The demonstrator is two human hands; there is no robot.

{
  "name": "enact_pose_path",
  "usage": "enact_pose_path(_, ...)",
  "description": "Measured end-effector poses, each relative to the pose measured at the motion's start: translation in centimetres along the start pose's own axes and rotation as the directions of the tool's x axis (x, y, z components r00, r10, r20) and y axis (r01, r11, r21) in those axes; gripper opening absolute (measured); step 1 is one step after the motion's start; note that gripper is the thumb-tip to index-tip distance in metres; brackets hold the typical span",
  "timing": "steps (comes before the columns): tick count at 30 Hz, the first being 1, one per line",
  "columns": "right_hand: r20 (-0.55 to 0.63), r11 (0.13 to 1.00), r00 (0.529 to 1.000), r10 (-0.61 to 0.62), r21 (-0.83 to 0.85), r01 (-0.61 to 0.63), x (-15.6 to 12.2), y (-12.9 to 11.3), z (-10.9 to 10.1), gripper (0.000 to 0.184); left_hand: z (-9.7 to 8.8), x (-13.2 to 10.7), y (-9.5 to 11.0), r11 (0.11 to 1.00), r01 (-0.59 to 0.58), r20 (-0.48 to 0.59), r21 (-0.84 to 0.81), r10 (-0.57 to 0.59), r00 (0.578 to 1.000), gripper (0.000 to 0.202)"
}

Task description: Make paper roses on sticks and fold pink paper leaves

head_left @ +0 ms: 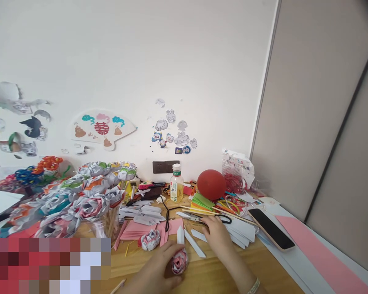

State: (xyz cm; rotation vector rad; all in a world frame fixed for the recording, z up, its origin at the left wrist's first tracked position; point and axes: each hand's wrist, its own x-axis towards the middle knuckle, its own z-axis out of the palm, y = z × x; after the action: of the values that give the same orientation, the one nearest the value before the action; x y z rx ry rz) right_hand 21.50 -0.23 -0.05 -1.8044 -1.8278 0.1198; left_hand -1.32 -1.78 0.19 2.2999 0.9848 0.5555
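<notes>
My left hand [162,265] is closed around a small rolled paper rose [179,261] in pink and white, low in the middle of the view. A second paper rose [151,240] of the same colours lies on the table just beyond it. My right hand [216,234] reaches over the pair of scissors [191,217], its bent fingers at the middle of them. The black handle loops [225,219] show to the right of the fingers, and the blades point left. Folded white paper strips [194,243] lie between my hands.
Many large paper flowers [92,206] crowd the left. Pink paper sheets [138,230] lie mid-table. A bottle [176,183] and a red balloon [211,184] stand near the wall. A phone [271,228] rests at right, beside a long pink paper strip [322,253].
</notes>
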Motion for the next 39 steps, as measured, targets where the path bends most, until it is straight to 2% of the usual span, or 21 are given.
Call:
enact_pose_path(3, -0.021, 0.997, 1.000, 0.014, -0.080, -0.016, 0.3, 0.5, 0.1, 0.038, 0.4, 0.2, 0.2, 0.999, 0.034, -0.030, 0.000, -0.034, 0.999, 0.054)
enact_pose_path(6, -0.063, 0.981, 0.998, 0.029, -0.188, -0.041, 0.8, 1.6, -0.1, 0.040, 1.2, 0.5, -0.5, 1.000, 0.027, -0.096, -0.001, -0.027, 0.995, 0.048)
enact_pose_path(8, -0.111, 0.958, 0.991, 0.073, -0.269, -0.101, 1.1, 2.8, -0.5, 0.040, 1.7, 0.5, -1.3, 1.000, 0.023, -0.137, -0.016, -0.025, 0.990, 0.052)
enact_pose_path(11, -0.165, 0.909, 0.970, 0.178, -0.350, -0.227, 1.5, 5.1, -1.3, 0.037, 1.9, 0.5, -2.1, 0.998, 0.048, -0.142, -0.044, -0.054, 0.988, 0.060)
enact_pose_path(13, -0.190, 0.892, 0.958, 0.214, -0.362, -0.271, 1.6, 6.6, -1.8, 0.036, 1.8, 0.5, -2.2, 0.998, 0.044, -0.121, -0.053, -0.050, 0.991, 0.061)
enact_pose_path(16, -0.209, 0.889, 0.954, 0.217, -0.361, -0.282, 1.7, 8.1, -2.1, 0.033, 1.6, 0.5, -1.8, 0.997, -0.025, -0.120, -0.067, 0.017, 0.993, 0.057)
enact_pose_path(23, -0.236, 0.914, 0.957, 0.166, -0.327, -0.239, 1.9, 9.4, -1.7, 0.030, 1.5, 1.0, -0.6, 0.993, -0.077, -0.122, -0.085, 0.067, 0.990, 0.044)
enact_pose_path(27, -0.254, 0.922, 0.953, 0.168, -0.302, -0.243, 1.8, 10.5, -1.8, 0.025, 1.6, 1.2, -1.0, 0.992, -0.082, -0.126, -0.098, 0.069, 0.990, 0.047)
enact_pose_path(31, -0.268, 0.949, 0.957, 0.108, -0.259, -0.180, 1.9, 11.2, -2.3, 0.016, 1.7, 1.2, -1.6, 0.993, -0.037, -0.120, -0.112, 0.024, 0.993, 0.052)
enact_pose_path(35, -0.319, 0.978, 0.948, 0.013, -0.195, -0.079, 2.3, 9.9, -2.7, 0.028, 1.4, 1.1, -1.5, 0.992, -0.076, -0.154, -0.103, 0.060, 0.986, 0.050)
enact_pose_path(37, -0.329, 0.988, 0.942, -0.064, -0.153, 0.014, 2.2, 8.1, -2.6, 0.033, 1.3, 1.1, -1.2, 0.991, -0.083, -0.169, -0.106, 0.065, 0.983, 0.049)
enact_pose_path(39, -0.313, 0.969, 0.919, -0.238, -0.017, 0.246, 1.8, 5.8, -2.1, 0.037, 1.4, 1.1, -1.2, 0.992, -0.066, -0.173, -0.107, 0.047, 0.984, 0.047)
